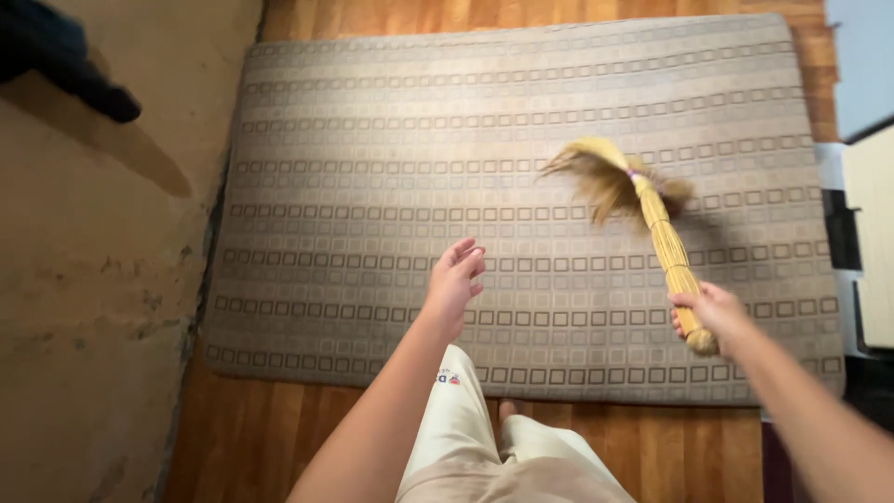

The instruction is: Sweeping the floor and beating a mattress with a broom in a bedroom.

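A: Where is the hand broom (643, 200)?

B: Over the mat's (372, 140) right half, bristles splayed and blurred near its upper right; the right hand (710, 312) is clenched around the bound straw handle near the mat's lower right corner.

A: And the left hand (454, 279)?

B: Released, fingers loose, hovering above the mat's near edge, seemingly for balance. Yellow straw, tied with a pale band.

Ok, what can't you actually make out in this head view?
- Broom bristles: motion-blurred, so their contact with the mat is unclear.
- Broom handle end: hidden inside the right hand.
- Dark object top left: cut off by the frame edge.
- Feet: mostly hidden by the trousers.
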